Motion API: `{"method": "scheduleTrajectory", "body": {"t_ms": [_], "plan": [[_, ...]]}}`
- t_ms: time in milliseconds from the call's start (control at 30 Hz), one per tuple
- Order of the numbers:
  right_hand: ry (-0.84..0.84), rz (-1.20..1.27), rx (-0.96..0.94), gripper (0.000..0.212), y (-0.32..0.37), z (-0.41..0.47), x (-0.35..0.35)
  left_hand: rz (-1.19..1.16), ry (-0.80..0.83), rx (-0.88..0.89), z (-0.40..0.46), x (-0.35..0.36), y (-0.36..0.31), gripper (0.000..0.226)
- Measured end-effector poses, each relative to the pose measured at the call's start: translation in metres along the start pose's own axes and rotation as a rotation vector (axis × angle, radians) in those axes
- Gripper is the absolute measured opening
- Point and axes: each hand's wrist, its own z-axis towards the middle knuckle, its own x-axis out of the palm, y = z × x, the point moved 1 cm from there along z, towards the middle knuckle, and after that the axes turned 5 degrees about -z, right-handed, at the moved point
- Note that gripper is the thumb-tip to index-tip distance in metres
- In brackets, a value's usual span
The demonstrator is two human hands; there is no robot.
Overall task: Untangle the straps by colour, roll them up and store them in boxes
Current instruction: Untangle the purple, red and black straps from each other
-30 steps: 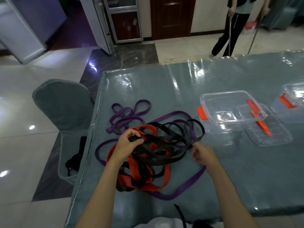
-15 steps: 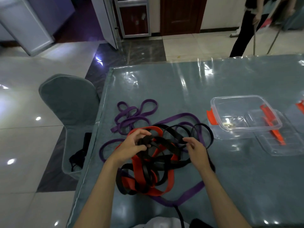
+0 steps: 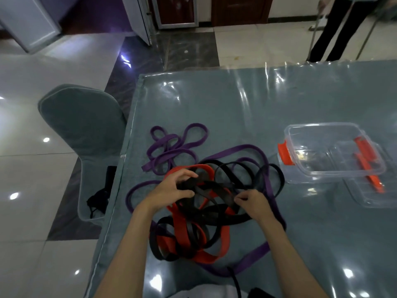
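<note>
A big table (image 3: 300, 100) has a grey-green cloth under a shiny clear cover. On it, near the front, lies a messy heap of black straps (image 3: 234, 179), red straps (image 3: 182, 231) and a long purple strap (image 3: 253, 252) (all mixed together). A smaller purple strap (image 3: 171, 147) lies just behind the heap. To the right sits a clear box (image 3: 330, 147) with orange clips, resting partly on its lid (image 3: 369, 196).

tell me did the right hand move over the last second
Yes. The right hand went left into the strap tangle and now pinches the black strap, farther from the clear box.
</note>
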Motion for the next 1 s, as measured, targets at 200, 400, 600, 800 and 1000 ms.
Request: {"method": "scheduleTrajectory", "body": {"t_ms": [200,400,600,800,1000], "plan": [[-0.144,0.160,0.004,0.011,-0.004,0.002,0.001,0.407,-0.203,0.047,0.013,-0.001,0.014,0.063],[-0.226,0.421,0.030,0.005,-0.005,-0.002,0.001,0.439,-0.279,0.072,0.010,0.001,0.012,0.045],[-0.413,0.673,0.112,0.012,-0.011,-0.006,-0.008,0.333,-0.381,0.173,0.001,0.003,0.006,0.058],[-0.621,0.915,0.193,0.010,-0.007,-0.021,-0.025,0.166,-0.394,0.256,-0.009,0.000,-0.007,0.049],[-0.657,0.989,0.112,0.019,-0.007,-0.044,-0.041,0.071,-0.503,0.348,-0.023,0.002,-0.024,0.031]]}}
